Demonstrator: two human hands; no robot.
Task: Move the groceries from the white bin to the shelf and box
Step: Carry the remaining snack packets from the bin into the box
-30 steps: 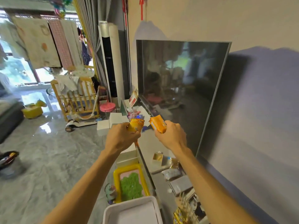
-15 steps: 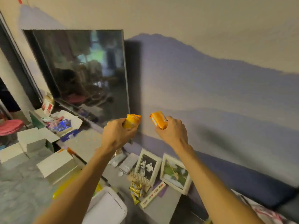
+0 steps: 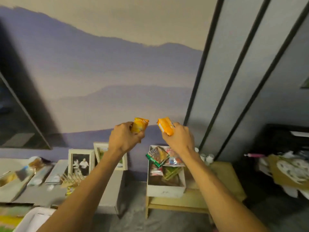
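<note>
My left hand (image 3: 124, 137) is closed around a yellow-orange snack packet (image 3: 139, 125), held up in front of the wall. Just to its right, my right hand (image 3: 179, 139) grips an orange snack packet (image 3: 165, 128) at the same height. Below my right hand stands a white box (image 3: 164, 190) holding several packets, among them a green one (image 3: 157, 156). The box rests on a low wooden stool (image 3: 222, 178). A corner of the white bin (image 3: 32, 219) shows at the bottom left, mostly cut off by the frame.
A grey low shelf (image 3: 107, 195) at the left carries two framed photos (image 3: 80, 162), a small wooden rack and assorted packets. A dark screen (image 3: 15, 118) leans at far left. Grey panels with black strips (image 3: 234, 77) rise at right, clutter beyond them.
The view has swung right, from the screen and the room to the wall, the shelf end and the box on the stool. Both hands keep their packets, still raised side by side.
</note>
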